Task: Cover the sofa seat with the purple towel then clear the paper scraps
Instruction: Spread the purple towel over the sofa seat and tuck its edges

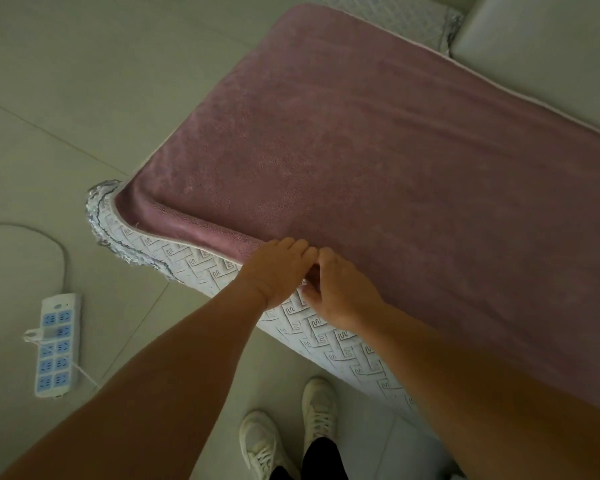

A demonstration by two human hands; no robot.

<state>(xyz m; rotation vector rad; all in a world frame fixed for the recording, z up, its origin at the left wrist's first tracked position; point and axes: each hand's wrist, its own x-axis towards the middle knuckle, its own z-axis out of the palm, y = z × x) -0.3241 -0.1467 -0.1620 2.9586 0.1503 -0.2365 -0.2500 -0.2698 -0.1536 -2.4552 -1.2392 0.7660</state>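
The purple towel [378,161] lies spread flat over the sofa seat [343,348], whose white patterned cover shows along the front side and at the left corner. My left hand [274,268] and my right hand [340,289] meet at the towel's front hem, side by side. Both have curled fingers on the hem, pinching the fabric edge where it hangs over the seat front. I see no paper scraps in this view.
A white power strip [57,344] with blue sockets and its cable lies on the tiled floor to the left. My two white shoes [291,431] stand just in front of the seat. A pale cushion [541,39] sits at the far right behind the towel.
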